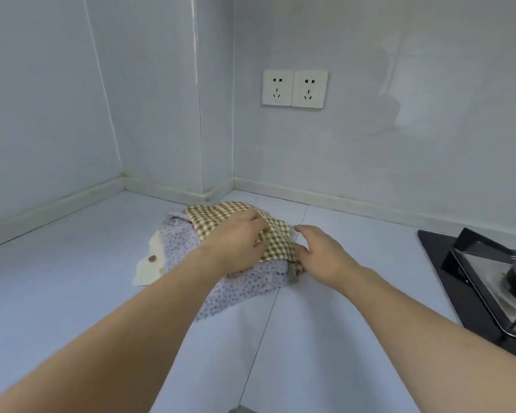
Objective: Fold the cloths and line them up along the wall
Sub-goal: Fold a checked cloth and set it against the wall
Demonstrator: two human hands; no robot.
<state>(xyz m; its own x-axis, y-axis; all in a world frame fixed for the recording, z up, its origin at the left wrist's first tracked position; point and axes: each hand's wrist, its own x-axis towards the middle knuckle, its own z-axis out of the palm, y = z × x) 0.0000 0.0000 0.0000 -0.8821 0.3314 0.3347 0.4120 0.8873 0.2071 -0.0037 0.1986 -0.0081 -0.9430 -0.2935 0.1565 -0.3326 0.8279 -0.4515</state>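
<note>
A loose pile of cloths lies on the white counter [72,293] near the wall corner. On top is a brown-and-white checked cloth [276,239]. Under it lies a pale purple dotted cloth [179,242], and a cream cloth [149,269] with coloured spots pokes out at the left. My left hand [236,242] lies on the checked cloth with its fingers curled into the fabric. My right hand [319,251] is at the pile's right edge, fingers straight, thumb touching the checked cloth's edge.
A black gas hob [477,278] with a metal pan support sits at the right counter edge. Two white wall sockets [294,88] are above the pile. A raised white skirting [340,201] runs along the wall foot.
</note>
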